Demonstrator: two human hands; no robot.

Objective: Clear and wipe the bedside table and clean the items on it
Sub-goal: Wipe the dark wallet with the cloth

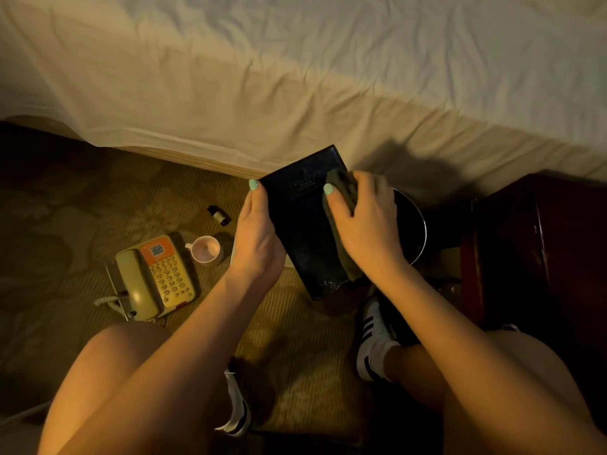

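A flat black rectangular tray (302,218) is held tilted above the floor, with suds along its lower edge. My left hand (258,238) grips its left edge. My right hand (364,221) presses a dark green sponge (341,205) against the tray's right side. Behind the tray, partly hidden, a dark round basin (415,224) stands on the carpet. The dark red bedside table (538,251) is at the right.
On the carpet to the left lie a beige telephone (154,277) with an orange keypad, a pink mug (205,250) and a small dark bottle (219,215). The bed (295,77) with white sheets spans the back. My knees and sneakers fill the foreground.
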